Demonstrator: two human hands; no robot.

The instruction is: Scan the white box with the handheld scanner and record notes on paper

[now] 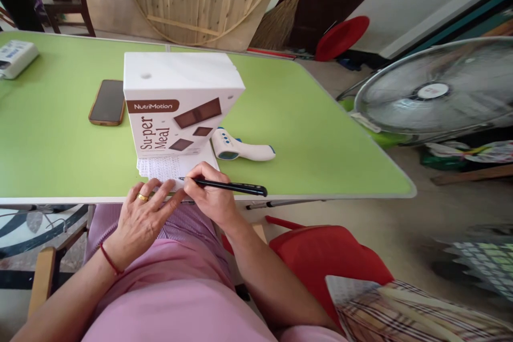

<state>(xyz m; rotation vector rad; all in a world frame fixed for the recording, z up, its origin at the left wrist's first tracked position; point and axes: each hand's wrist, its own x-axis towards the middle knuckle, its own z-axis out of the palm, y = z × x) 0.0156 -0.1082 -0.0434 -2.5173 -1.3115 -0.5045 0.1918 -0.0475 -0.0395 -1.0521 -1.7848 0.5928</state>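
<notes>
My right hand (211, 192) is closed round a black pen (240, 187), its tip at the written sheet of paper (162, 167) near the table's front edge. Rows of small handwriting cover the part of the paper that shows. Flat on the paper's lower edge lies my left hand (146, 211), fingers stretched out, with a gold ring and a red cord bracelet. Just behind the paper, a white NutriMotion box (160, 128) stands upright and hides part of it. To the right of the box rests a white infrared thermometer (242, 150).
A phone (106, 102) lies left of the box on the green table (296, 117). At the far left is a white power strip (18, 57). Beyond the right edge stands a fan (433, 91). A red chair (328, 262) is at my right.
</notes>
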